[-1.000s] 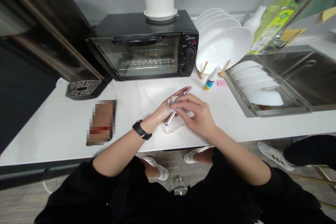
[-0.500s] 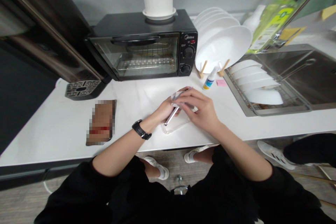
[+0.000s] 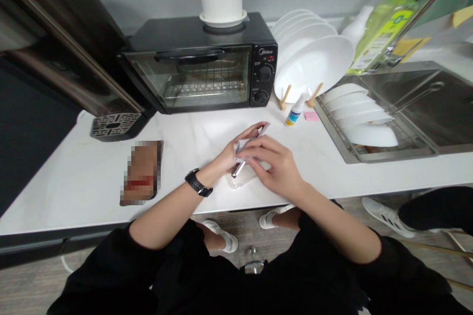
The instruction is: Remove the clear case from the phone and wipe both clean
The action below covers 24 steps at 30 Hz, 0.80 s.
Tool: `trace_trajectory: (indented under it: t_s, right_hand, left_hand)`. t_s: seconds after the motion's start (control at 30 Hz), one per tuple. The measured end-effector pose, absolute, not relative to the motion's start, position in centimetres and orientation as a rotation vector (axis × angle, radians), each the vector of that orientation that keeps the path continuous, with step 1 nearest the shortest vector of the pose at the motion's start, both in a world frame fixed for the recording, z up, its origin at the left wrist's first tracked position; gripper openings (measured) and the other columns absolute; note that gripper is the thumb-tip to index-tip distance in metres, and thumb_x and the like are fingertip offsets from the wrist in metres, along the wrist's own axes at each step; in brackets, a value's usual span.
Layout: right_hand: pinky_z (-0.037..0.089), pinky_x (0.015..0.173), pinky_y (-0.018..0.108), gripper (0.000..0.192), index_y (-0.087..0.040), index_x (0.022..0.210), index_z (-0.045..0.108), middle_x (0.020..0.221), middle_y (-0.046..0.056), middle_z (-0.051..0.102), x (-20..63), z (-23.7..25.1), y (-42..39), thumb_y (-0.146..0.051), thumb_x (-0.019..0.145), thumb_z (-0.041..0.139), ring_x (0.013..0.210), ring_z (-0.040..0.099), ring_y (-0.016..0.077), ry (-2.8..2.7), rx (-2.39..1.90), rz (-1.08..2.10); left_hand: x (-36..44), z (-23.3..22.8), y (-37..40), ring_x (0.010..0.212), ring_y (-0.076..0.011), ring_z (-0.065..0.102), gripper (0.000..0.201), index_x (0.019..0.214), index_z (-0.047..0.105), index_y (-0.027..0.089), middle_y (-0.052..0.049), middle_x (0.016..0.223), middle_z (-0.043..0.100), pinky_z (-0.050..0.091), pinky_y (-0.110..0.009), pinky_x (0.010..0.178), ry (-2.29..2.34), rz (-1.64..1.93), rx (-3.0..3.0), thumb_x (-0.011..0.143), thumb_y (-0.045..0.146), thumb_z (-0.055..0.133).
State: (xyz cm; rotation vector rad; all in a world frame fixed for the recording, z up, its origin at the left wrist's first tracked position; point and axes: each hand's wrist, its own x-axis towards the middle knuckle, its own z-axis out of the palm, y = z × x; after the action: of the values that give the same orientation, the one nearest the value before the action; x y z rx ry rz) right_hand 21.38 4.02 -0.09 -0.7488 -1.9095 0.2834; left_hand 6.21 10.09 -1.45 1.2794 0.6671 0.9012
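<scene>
Wiping a slim metallic pen (image 3: pixel 248 153) over the counter (image 3: pixel 92 177) | left hand (image 3: pixel 226 156) pinches pen, fingers closed | right hand (image 3: pixel 275 165) curled, pressing small white cloth (image 3: pixel 241 146) on barrel | advice: firm grip, short strokes | clear case (image 3: pixel 242 178) beneath

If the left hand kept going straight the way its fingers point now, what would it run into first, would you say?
Probably the small spray bottle: the left hand points up and right across the counter toward it, though depth is unclear.
</scene>
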Motion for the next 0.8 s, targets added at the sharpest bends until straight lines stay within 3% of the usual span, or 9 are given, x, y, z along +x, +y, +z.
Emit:
trace_trajectory:
  t_s: [0.07,0.13,0.33,0.4,0.47,0.5,0.57,0.63,0.8]
  right_hand:
    - [0.063,0.089,0.037,0.021,-0.021,0.113,0.077,0.107,0.008,0.076,20.1,-0.5,2.7,-0.011,0.102,0.062,0.099,0.072,0.0198,-1.975,-0.675,0.278]
    - [0.064,0.088,0.037,0.02,-0.02,0.113,0.076,0.107,0.008,0.077,19.2,-0.8,1.9,-0.011,0.103,0.061,0.099,0.071,0.0194,-2.011,-0.638,0.274]
    - [0.064,0.088,0.038,0.019,-0.022,0.114,0.076,0.106,0.007,0.077,19.5,-0.9,2.5,-0.014,0.104,0.061,0.099,0.073,0.0193,-2.002,-0.612,0.289]
    - [0.064,0.088,0.039,0.02,-0.023,0.114,0.077,0.107,0.007,0.077,20.4,-0.7,3.5,-0.015,0.104,0.062,0.1,0.073,0.0197,-1.965,-0.641,0.284]
    - [0.064,0.089,0.039,0.02,-0.024,0.113,0.079,0.108,0.007,0.077,21.7,-0.4,4.8,-0.017,0.104,0.062,0.102,0.074,0.0203,-1.904,-0.706,0.28]
    - [0.064,0.089,0.039,0.02,-0.024,0.112,0.08,0.107,0.007,0.077,22.4,-0.1,5.6,-0.018,0.104,0.063,0.102,0.074,0.0205,-1.871,-0.751,0.278]
    - [0.064,0.088,0.039,0.017,-0.025,0.108,0.081,0.103,0.007,0.078,23.8,0.3,7.1,-0.022,0.103,0.066,0.098,0.074,0.0208,-1.8,-0.852,0.257]
    - [0.063,0.087,0.039,0.014,-0.025,0.104,0.082,0.1,0.006,0.078,25.0,0.7,8.4,-0.026,0.102,0.068,0.094,0.074,0.0212,-1.754,-0.915,0.236]
    - [0.063,0.087,0.039,0.015,-0.024,0.103,0.082,0.099,0.006,0.078,25.6,0.8,9.0,-0.027,0.102,0.068,0.093,0.074,0.0215,-1.733,-0.923,0.197]
  left_hand:
    - [5.9,-0.2,9.6,0.151,-0.0239,0.052,0.051,0.144,0.067,0.021,-0.009,0.158,0.062,0.037,-0.037,0.13,0.649,0.881,1.429,0.098,0.043,0.065]
    - [5.6,1.0,9.1,0.156,-0.0235,0.047,0.052,0.148,0.065,0.02,-0.008,0.163,0.057,0.029,-0.037,0.135,0.672,0.839,1.526,0.101,0.043,0.06]
    - [6.1,0.3,9.4,0.155,-0.0243,0.049,0.051,0.148,0.066,0.022,-0.006,0.162,0.058,0.037,-0.037,0.132,0.71,0.842,1.397,0.1,0.041,0.061]
    - [6.4,-0.8,9.9,0.145,-0.0237,0.058,0.05,0.142,0.069,0.024,-0.005,0.153,0.065,0.047,-0.034,0.122,0.675,0.877,1.303,0.095,0.04,0.068]
    - [6.5,-1.6,10.2,0.111,-0.019,0.072,0.047,0.137,0.071,0.024,-0.006,0.124,0.077,0.059,-0.028,0.094,0.685,0.879,1.194,0.091,0.036,0.073]
    - [6.6,-1.8,10.2,0.086,-0.0152,0.071,0.044,0.134,0.072,0.023,-0.005,0.102,0.078,0.058,-0.024,0.075,0.716,0.848,1.137,0.092,0.035,0.073]
    - [6.6,-1.5,10.1,0.054,-0.0093,0.051,0.04,0.133,0.07,0.021,0.002,0.07,0.062,0.041,-0.02,0.049,0.78,0.767,1.047,0.097,0.037,0.069]
    - [6.7,-0.8,9.8,0.047,-0.0074,0.04,0.041,0.135,0.068,0.02,0.005,0.063,0.051,0.032,-0.019,0.044,0.809,0.725,1.005,0.101,0.043,0.067]
    - [6.7,-0.6,9.8,0.046,-0.0063,0.04,0.045,0.137,0.066,0.021,0.005,0.063,0.052,0.031,-0.018,0.044,0.832,0.71,1.017,0.101,0.048,0.068]
